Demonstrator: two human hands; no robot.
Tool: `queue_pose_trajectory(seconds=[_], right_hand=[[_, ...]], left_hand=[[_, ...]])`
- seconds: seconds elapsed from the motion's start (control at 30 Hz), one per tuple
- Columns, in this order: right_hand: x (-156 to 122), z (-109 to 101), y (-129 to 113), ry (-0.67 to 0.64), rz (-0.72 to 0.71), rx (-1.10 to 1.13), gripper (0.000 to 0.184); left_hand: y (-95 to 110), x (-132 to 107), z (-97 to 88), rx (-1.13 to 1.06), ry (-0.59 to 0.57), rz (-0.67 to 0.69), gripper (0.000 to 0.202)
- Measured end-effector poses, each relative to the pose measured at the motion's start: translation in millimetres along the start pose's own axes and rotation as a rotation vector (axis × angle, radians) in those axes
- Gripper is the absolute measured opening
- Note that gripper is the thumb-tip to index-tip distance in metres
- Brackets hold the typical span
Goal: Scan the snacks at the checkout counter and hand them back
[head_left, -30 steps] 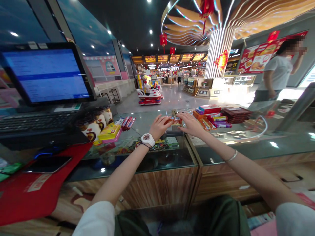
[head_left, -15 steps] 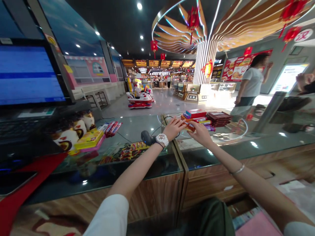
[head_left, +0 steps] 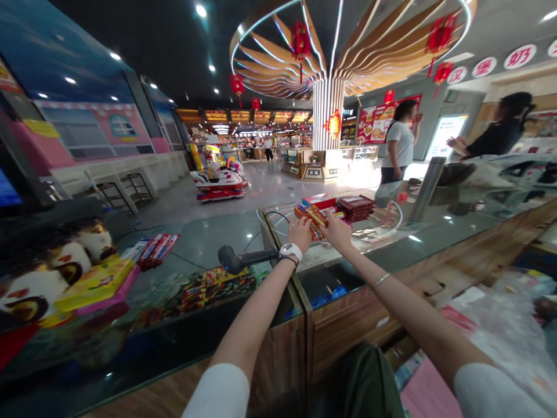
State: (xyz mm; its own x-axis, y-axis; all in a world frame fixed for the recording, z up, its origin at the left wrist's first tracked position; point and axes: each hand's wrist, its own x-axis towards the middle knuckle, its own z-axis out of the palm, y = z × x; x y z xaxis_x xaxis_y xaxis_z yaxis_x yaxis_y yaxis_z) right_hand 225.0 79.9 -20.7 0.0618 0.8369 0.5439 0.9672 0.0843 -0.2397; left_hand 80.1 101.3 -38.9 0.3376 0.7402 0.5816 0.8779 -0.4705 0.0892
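Gold-wrapped bar (head_left: 319,216) is lying over orange packets (head_left: 303,212) toward the far left corner of the right glass case (head_left: 369,278). Left hand (head_left: 300,233) is bending its fingers against the orange packets; right hand (head_left: 337,232) is touching the bar with its fingertips; whether either is pinching cannot be told. Dark red packets (head_left: 355,207) are stacking up beside them. Blue packets (head_left: 331,295) are showing inside this case. Along the right edge of the left glass case (head_left: 195,226), a scanner (head_left: 232,259) is lying above colourful packets (head_left: 209,287) inside. By its left end, 3 white containers (head_left: 72,261) are hiding their contents beside a yellow box (head_left: 96,284).
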Motion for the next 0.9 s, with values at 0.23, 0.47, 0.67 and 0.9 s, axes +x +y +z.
queue_pose_trajectory(seconds=[0.23,0.47,0.67,0.9], right_hand=[[-3,11,-3,-0.117,-0.007,-0.09,0.036],[-3,23,-1,-0.114,-0.033,-0.107,0.033],[-5,25,8,0.01,-0.187,-0.052,0.03],[-6,30,16,-0.033,-0.28,0.049,0.03]], left_hand=[[-3,-6,12.7,0.014,-0.096,-0.027,0.029],[-9,-7,21.5,-0.014,-0.079,0.013,0.024],[-9,-10,18.4,-0.023,-0.065,0.028,0.025],[-5,-11,13.5,-0.037,-0.122,0.031,0.031]])
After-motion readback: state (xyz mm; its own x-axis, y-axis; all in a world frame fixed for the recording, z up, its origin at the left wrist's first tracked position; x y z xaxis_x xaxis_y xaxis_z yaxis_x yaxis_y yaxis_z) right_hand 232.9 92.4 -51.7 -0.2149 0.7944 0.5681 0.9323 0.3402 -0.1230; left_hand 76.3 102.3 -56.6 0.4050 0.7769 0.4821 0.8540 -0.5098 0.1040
